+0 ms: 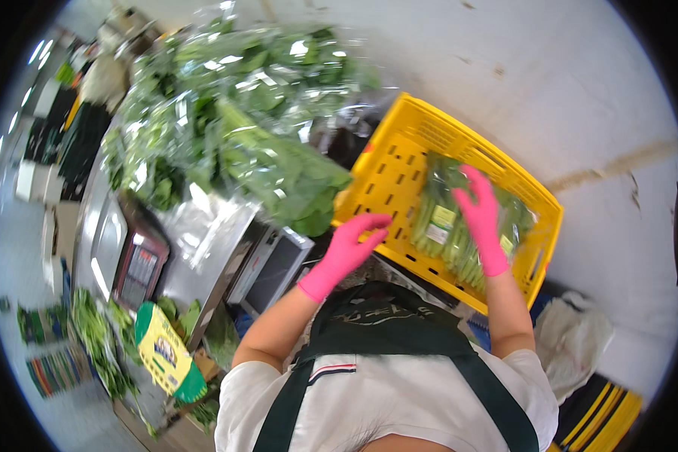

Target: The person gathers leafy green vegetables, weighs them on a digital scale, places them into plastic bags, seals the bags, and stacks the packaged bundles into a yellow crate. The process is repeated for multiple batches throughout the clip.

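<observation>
A yellow plastic crate [392,155] with a slotted floor lies before me. Bagged leafy greens with labels [442,217] lie side by side along its right part, stems towards me. My right hand [482,217], in a pink glove, is over these bags with thumb and fingers apart; whether it touches them I cannot tell. My left hand [357,246], gloved alike, is at the crate's near left corner, fingers apart and holding nothing. Just beyond it, a clear bag of leafy greens [282,169] lies with its leaf end close to the crate's left rim.
A heap of bagged greens [248,73] covers the far part of the metal table [186,279]. A scale [141,265] with a keypad stands at the left. Loose greens [99,339] and a yellow-green printed bag [166,353] are nearer me. A whitish plastic bag [573,342] is at right.
</observation>
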{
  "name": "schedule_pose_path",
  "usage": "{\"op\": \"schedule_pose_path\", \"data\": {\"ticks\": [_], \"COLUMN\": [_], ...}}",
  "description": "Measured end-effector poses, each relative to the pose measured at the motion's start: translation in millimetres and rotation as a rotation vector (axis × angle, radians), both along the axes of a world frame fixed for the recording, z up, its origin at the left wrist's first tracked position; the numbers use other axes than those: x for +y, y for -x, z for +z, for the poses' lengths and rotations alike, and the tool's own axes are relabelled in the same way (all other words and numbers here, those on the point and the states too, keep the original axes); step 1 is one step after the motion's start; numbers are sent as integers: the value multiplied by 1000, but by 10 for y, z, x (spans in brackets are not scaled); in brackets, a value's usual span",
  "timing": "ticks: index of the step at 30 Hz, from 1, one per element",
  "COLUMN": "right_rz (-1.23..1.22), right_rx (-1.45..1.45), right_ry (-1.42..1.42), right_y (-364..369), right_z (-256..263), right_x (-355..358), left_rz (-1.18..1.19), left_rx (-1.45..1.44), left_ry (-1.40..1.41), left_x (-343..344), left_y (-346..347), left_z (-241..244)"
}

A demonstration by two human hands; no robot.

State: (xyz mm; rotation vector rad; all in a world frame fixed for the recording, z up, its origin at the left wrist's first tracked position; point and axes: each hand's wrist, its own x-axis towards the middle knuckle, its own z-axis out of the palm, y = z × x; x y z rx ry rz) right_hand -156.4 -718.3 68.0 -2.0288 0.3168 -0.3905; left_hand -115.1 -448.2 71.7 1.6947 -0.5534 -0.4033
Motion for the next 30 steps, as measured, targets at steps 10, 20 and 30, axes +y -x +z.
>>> {"op": "schedule_pose_path", "data": {"ticks": [10,20,30], "right_rz": [434,863,704], "right_rx": [245,304,571], "right_ry": [503,-521,-779], "right_y": [-2394,-1043,-898], "right_z": [253,1382,-143], "right_x": [2443,3652,3200], "left_rz": [685,293,1086], "left_rx": [339,926,416], "left_ry": [454,1351,320], "left_x": [1869,2489,3703], "left_y": [307,180,389], "left_z": [-303,-124,-177]}}
